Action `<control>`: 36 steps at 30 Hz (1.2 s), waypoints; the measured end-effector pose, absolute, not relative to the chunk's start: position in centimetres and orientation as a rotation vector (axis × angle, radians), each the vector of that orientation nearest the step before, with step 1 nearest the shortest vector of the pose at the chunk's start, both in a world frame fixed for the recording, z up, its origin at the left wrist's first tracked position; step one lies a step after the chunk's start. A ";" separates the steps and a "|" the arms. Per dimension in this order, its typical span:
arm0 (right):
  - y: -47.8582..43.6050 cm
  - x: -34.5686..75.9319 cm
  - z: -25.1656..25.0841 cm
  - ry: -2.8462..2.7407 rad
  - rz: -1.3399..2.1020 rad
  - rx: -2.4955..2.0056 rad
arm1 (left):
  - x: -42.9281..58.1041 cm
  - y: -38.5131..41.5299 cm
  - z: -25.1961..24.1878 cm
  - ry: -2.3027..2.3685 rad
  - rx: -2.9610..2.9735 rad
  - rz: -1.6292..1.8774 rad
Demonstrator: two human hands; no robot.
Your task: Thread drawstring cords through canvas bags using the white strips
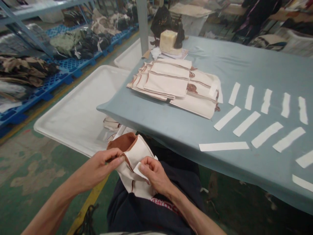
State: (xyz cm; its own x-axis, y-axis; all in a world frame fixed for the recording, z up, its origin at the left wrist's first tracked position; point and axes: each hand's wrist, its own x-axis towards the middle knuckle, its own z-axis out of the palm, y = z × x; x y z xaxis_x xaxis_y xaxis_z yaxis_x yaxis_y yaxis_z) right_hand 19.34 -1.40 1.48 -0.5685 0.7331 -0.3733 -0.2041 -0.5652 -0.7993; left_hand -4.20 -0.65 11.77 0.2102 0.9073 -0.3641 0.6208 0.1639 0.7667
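Observation:
A cream fabric piece with a brown lining (132, 156) lies over my lap below the table edge. My left hand (101, 166) pinches its brown upper edge, fingers closed. My right hand (154, 173) is closed on the same piece and presses a small white strip (140, 171) against it with the thumb. A stack of similar cream pieces with brown trim (171, 81) lies fanned out on the blue-grey table (171, 127). Several white strips (244, 124) are laid out in rows on the table's right part.
A large white tray (80, 107) stands left of the table, a second one behind it (129, 52). Blue pallets with bundled fabric (73, 45) line the left. A pale yellow block (168, 40) sits at the table's far end. A grey post (142, 26) rises beside it.

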 end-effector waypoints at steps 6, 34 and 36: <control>0.4 20.6 4.9 -1.016 2.041 -0.969 | -4.0 2.0 13.6 1.369 1.732 0.404; 2.9 23.5 15.1 -1.274 1.353 -1.165 | 2.7 4.7 17.5 1.217 1.734 0.760; 2.9 23.4 15.1 -1.269 1.326 -1.165 | 2.7 4.8 17.5 1.238 1.734 0.736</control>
